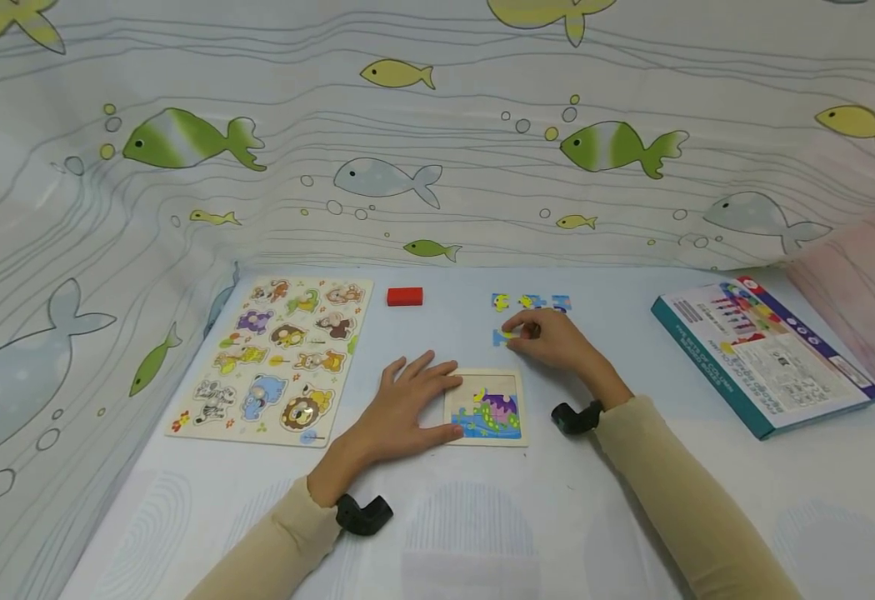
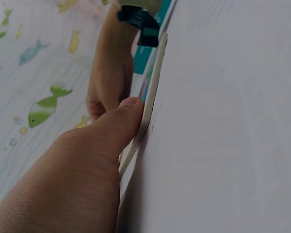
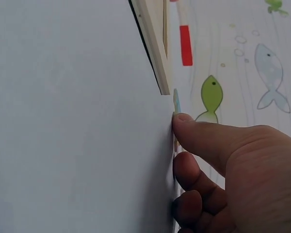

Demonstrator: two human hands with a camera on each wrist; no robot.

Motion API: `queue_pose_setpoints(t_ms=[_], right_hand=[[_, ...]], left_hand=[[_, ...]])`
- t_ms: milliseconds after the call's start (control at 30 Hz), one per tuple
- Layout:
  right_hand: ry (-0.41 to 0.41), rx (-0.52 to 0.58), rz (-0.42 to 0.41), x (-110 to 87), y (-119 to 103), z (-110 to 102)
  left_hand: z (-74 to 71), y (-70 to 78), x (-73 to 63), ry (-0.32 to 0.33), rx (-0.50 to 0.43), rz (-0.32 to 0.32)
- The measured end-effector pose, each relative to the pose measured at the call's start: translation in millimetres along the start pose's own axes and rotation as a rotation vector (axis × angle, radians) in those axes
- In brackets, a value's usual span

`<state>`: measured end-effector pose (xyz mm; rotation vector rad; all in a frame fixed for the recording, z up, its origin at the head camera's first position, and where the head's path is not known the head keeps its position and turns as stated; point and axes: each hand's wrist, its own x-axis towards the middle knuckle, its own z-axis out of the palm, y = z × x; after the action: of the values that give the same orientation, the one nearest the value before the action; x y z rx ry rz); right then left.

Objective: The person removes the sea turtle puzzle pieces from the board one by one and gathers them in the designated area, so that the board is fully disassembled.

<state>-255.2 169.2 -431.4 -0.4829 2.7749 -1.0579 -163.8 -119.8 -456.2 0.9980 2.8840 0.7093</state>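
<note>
Here the left hand [image 1: 407, 408] lies flat with straight fingers against the left edge of a small square wooden-framed jigsaw board [image 1: 487, 407] near the middle of the white tabletop [image 1: 482, 533]. Just behind the board, the right hand [image 1: 553, 337] pinches a loose blue-and-yellow jigsaw piece [image 1: 501, 337], with three more loose pieces [image 1: 529, 302] in a row nearer the tabletop's far edge.

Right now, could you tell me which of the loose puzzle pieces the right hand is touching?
The right hand pinches the near piece, lying alone closest to the puzzle tray; the other three pieces sit untouched in a row behind it.
</note>
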Motion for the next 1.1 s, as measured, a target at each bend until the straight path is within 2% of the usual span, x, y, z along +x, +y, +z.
queue_pose_setpoints(t_ms=[667,1100], right_hand=[[0.019,-0.012,0.003,17.2,3,-4],[0.021,-0.021,0.033,20.4,3,-4]], left_hand=[[1.0,-1.3,-0.5,-0.004,0.013,-0.001],[0.5,-1.2,0.1,-0.011,0.021,-0.005]])
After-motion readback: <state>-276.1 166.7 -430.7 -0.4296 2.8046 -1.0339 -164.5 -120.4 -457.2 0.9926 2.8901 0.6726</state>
